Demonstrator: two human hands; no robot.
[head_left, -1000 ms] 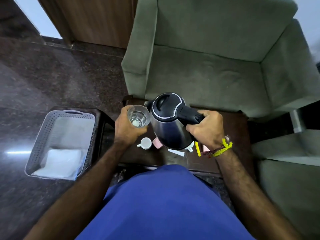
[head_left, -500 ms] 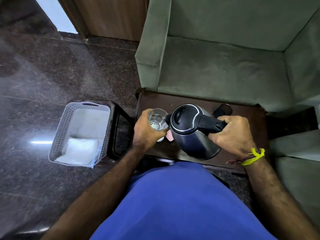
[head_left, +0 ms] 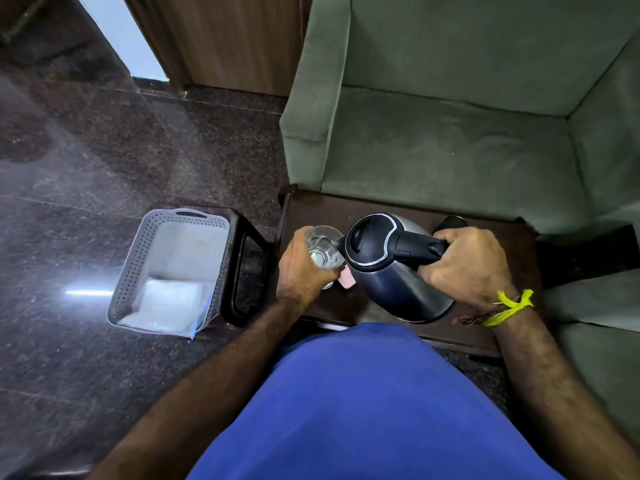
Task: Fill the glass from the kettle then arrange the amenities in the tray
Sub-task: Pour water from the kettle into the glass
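My left hand (head_left: 302, 268) grips a clear glass (head_left: 322, 249) held above the dark wooden table (head_left: 485, 327). My right hand (head_left: 465, 266) holds the black handle of a steel kettle (head_left: 391, 268), which is tilted left so its spout touches the glass rim. Some water lies in the bottom of the glass. A pink sachet (head_left: 347, 279) peeks out under the glass and kettle. A grey perforated tray (head_left: 138, 271) lined with white cloth sits on a low dark stool to the left. Other amenities are hidden behind the kettle and my hands.
A green sofa (head_left: 450, 133) stands right behind the table, and another green cushion (head_left: 595, 327) lies at the right. The black kettle base (head_left: 454, 221) shows behind my right hand. Dark polished stone floor (head_left: 86, 150) spreads to the left, and a wooden door panel (head_left: 225, 39) stands beyond.
The camera has tilted down and moved closer, so table items slipped behind the kettle. The kettle stays tilted at the glass, which both hands have kept holding over the table.
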